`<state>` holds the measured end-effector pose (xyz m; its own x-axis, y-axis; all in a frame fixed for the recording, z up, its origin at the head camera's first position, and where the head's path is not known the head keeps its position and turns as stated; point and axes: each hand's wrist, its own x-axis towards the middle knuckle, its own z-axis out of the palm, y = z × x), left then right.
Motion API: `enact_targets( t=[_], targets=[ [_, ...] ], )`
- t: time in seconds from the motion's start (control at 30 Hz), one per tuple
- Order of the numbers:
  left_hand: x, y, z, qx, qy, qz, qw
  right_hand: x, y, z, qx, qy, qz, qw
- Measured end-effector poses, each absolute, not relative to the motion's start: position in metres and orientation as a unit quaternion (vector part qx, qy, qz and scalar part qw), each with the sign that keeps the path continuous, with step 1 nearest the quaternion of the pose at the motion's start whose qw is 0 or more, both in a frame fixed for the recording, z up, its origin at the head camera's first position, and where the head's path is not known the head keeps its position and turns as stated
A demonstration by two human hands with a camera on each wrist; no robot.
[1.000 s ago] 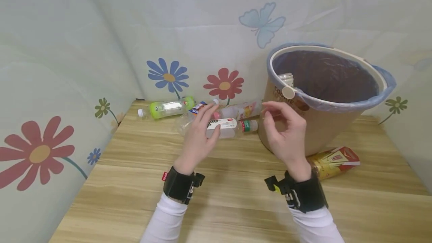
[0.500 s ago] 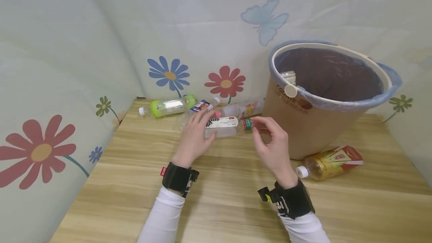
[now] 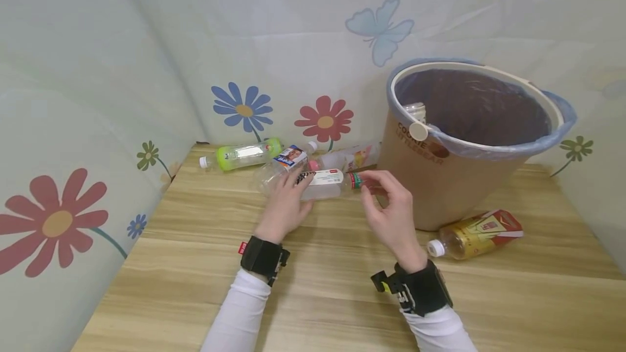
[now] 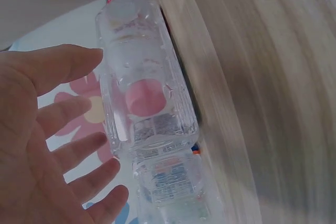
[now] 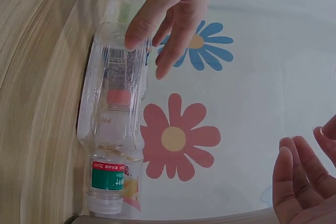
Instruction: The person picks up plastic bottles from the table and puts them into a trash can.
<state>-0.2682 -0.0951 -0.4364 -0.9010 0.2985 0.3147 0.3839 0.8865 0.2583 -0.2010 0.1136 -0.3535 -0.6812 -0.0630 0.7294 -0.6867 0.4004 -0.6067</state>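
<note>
A clear plastic bottle (image 3: 323,191) with a white label and a green-and-red neck band lies on its side on the wooden table. Over its base end is my left hand (image 3: 281,208); in the left wrist view, the spread fingers (image 4: 79,153) appear beside the bottle (image 4: 149,66), not wrapped round it. My right hand (image 3: 391,213) is near the capped end, thumb and forefinger bent with a gap between them. In the right wrist view, the right hand (image 5: 307,182) appears apart from the bottle (image 5: 107,129).
A tall brown bin (image 3: 415,189) with a blue liner stands at right, a bottle (image 3: 415,113) inside its rim. A yellow-labelled bottle (image 3: 481,235) lies before it. Behind are a green-ended bottle (image 3: 249,155), a blue-labelled bottle (image 3: 292,157) and a pink-capped bottle (image 3: 352,157).
My right hand has come down and left from before the bin to the bottle's capped end. The left hand has shifted slightly down over the base end. The bottles look unmoved.
</note>
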Motion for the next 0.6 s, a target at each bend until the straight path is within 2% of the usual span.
enact_targets(
  t=[0.13, 0.37, 0.6],
  targets=[
    [-0.268, -0.094, -0.439, -0.168, -0.966, -0.161, 0.114, -0.2, 0.113, -0.352, 0.24, -0.774, 0.49, 0.321],
    [-0.268, -0.094, -0.442, -0.167, -0.968, -0.147, 0.113, -0.202, 0.114, -0.353, 0.242, -0.768, 0.495, 0.328],
    [-0.267, -0.093, -0.438, -0.163, -0.968, -0.161, 0.101, -0.218, 0.122, -0.377, 0.241, -0.765, 0.499, 0.328]
  ],
)
